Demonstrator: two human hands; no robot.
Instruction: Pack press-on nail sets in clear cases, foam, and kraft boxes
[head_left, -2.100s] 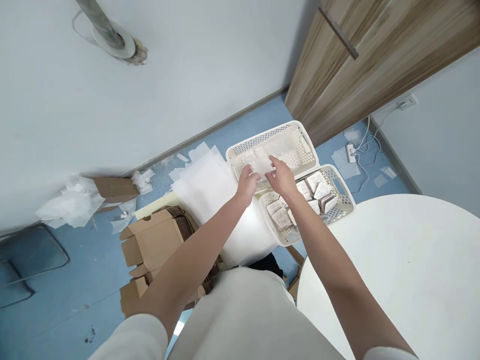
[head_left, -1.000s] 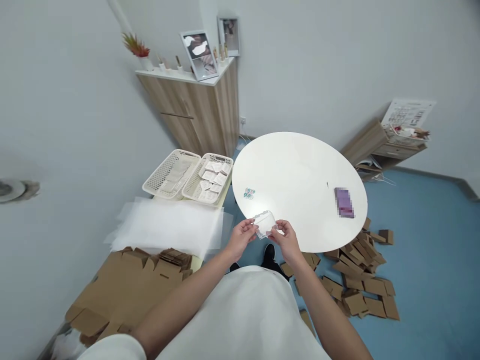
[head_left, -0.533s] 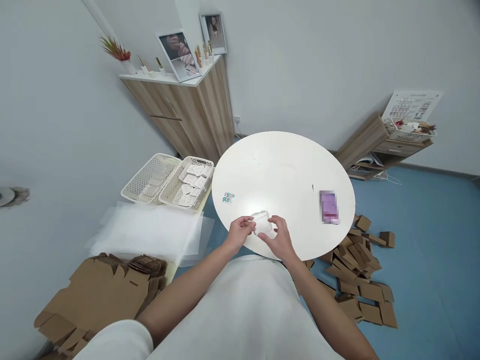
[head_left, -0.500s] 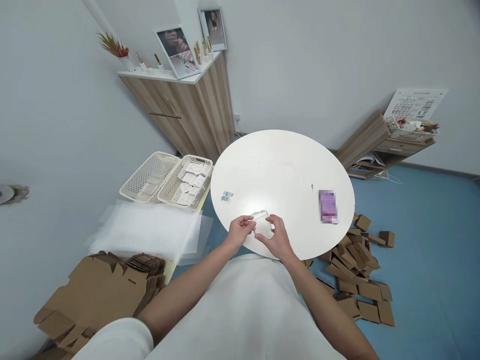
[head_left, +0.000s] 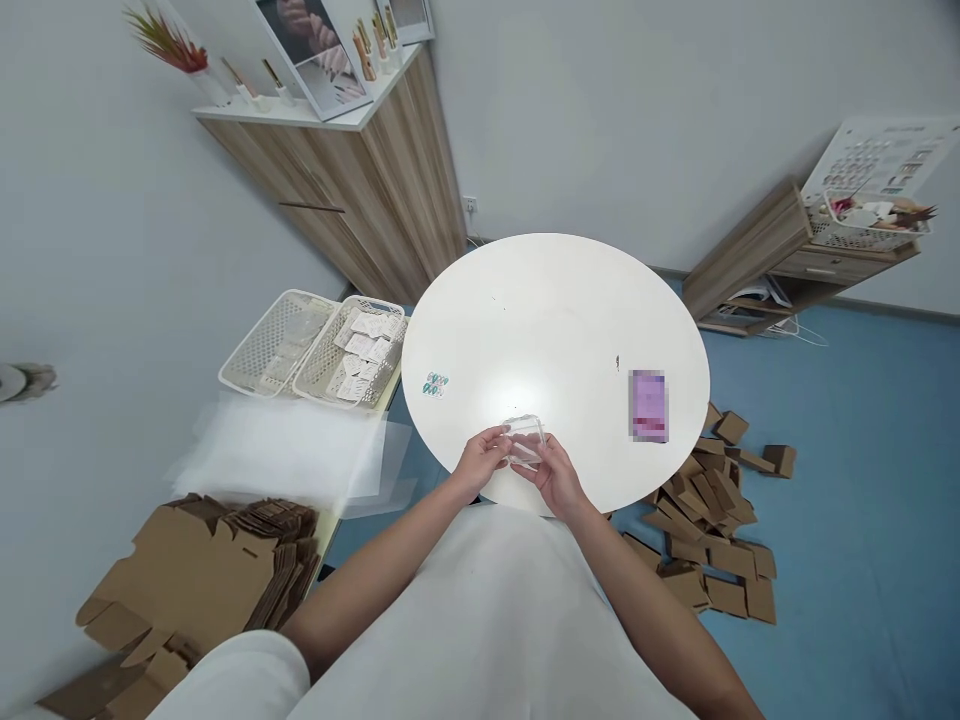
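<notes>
Between my hands, over the near edge of the white round table [head_left: 555, 290], is a small clear plastic box [head_left: 526, 432]. My left hand [head_left: 481, 460] grips its left side between thumb and fingers. At the right side my right hand [head_left: 559, 478] holds it too, some fingers passing beneath it and showing through the clear plastic. To the left on the table lies a small set of teal and pale press-on nails [head_left: 435, 385]. A purple pack [head_left: 649, 405], pixelated, lies to the right, with a tiny dark item [head_left: 618, 362] beside it.
Left of the table stand two white baskets [head_left: 259, 345] with packets, clear plastic sheets [head_left: 277, 450] and stacked flat cardboard [head_left: 195, 560]. Folded cardboard boxes [head_left: 705, 540] lie on the floor at right. A wooden cabinet [head_left: 405, 170] and a low shelf unit [head_left: 757, 250] stand behind.
The clear box has been tilted so its face shows more, and my right hand's fingers have shifted beneath it. The camera view has moved slightly.
</notes>
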